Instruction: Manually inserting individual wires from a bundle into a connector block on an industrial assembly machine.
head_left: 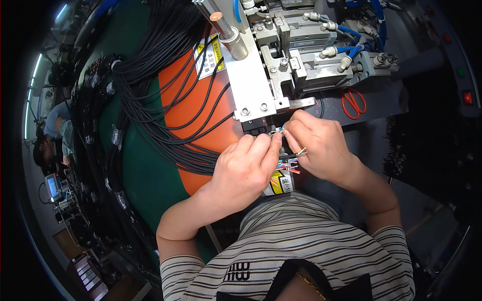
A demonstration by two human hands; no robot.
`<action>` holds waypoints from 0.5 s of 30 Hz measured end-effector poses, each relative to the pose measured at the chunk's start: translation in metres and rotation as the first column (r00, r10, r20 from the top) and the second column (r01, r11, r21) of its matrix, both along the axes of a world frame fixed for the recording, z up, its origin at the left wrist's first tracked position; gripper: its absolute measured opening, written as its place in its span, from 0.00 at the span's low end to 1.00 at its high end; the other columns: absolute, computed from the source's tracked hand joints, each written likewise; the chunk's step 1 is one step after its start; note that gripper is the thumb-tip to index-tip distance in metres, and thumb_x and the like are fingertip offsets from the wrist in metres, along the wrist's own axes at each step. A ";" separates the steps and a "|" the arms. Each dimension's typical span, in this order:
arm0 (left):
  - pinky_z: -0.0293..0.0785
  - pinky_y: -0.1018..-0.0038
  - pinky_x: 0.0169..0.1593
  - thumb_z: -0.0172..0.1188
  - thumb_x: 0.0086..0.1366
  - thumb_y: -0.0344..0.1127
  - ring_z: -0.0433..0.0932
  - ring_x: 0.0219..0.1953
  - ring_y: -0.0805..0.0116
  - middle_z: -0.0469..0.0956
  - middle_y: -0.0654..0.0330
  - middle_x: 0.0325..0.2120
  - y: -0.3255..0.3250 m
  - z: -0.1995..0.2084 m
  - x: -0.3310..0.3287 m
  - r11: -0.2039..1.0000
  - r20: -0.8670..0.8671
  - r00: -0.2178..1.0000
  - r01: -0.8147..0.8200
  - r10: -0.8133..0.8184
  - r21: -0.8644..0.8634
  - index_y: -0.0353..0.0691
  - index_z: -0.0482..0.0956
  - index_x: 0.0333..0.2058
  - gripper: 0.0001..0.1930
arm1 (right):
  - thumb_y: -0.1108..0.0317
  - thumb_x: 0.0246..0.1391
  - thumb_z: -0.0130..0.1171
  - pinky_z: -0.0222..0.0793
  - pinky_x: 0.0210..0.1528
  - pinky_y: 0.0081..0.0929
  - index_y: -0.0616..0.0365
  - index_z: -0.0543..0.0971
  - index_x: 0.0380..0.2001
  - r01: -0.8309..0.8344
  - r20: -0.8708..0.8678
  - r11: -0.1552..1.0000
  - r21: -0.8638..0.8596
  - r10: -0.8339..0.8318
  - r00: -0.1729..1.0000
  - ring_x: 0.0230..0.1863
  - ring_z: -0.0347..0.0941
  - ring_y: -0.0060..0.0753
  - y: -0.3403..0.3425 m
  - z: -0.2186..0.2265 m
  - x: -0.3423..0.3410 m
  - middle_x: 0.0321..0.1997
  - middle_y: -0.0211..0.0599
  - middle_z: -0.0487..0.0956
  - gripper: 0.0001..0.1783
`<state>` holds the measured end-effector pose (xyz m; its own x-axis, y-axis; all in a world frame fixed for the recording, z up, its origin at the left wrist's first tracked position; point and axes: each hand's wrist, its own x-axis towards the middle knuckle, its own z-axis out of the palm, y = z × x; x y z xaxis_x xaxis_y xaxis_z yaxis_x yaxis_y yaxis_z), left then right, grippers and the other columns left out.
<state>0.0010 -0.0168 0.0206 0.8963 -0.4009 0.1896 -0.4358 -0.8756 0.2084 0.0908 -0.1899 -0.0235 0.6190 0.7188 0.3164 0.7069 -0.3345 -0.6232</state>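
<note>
My left hand [246, 163] and my right hand [319, 143] meet at the near edge of a metal machine [251, 83]. Between their fingertips are thin coloured wires [282, 129], pinched by both hands where a cable end meets the machine. Below the fingers, more stripped wire ends [288, 165] fan out in several colours. Black cables [196, 153] run from the left and pass behind my left hand. Both hands are closed, and my fingers hide part of the spot where the wires enter.
A thick bundle of black cables [165, 40] lies at the left on an orange and green surface [178, 125]. Pneumatic cylinders [321, 70] with blue hoses stand at the back. Red-handled scissors [354, 104] lie right of the machine. Another person [55, 123] works at the far left.
</note>
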 end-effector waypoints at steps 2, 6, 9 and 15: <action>0.71 0.74 0.28 0.58 0.51 0.26 0.70 0.29 0.67 0.68 0.59 0.28 -0.002 0.002 0.000 1.000 0.000 1.000 -0.001 0.001 0.014 0.25 0.77 0.46 0.21 | 0.76 0.48 0.61 0.67 0.22 0.36 0.61 0.77 0.28 0.003 0.004 1.000 -0.010 -0.003 1.000 0.22 0.73 0.44 0.000 0.000 0.000 0.27 0.37 0.74 0.03; 0.71 0.74 0.28 0.58 0.51 0.26 0.70 0.29 0.67 0.68 0.58 0.28 -0.005 0.005 0.000 0.999 -0.006 1.000 -0.004 0.004 0.051 0.23 0.76 0.46 0.21 | 0.76 0.48 0.61 0.68 0.22 0.34 0.60 0.77 0.28 -0.001 0.007 1.000 -0.010 0.001 1.000 0.22 0.73 0.42 -0.001 0.001 -0.001 0.27 0.37 0.74 0.04; 0.71 0.74 0.29 0.58 0.52 0.26 0.71 0.29 0.67 0.68 0.57 0.28 -0.007 0.006 0.000 0.998 -0.018 1.000 -0.006 0.007 0.070 0.23 0.76 0.45 0.21 | 0.76 0.47 0.62 0.68 0.22 0.34 0.60 0.77 0.28 -0.001 0.030 0.999 -0.040 0.002 1.000 0.22 0.73 0.41 0.000 0.003 -0.001 0.28 0.37 0.74 0.04; 0.72 0.74 0.29 0.58 0.51 0.27 0.71 0.30 0.66 0.68 0.57 0.29 -0.007 0.008 0.000 0.996 -0.040 0.999 -0.016 0.020 0.092 0.23 0.76 0.46 0.21 | 0.75 0.47 0.62 0.67 0.21 0.33 0.60 0.77 0.28 0.018 0.068 0.999 -0.037 -0.016 0.998 0.21 0.73 0.39 0.002 0.002 -0.004 0.28 0.36 0.73 0.04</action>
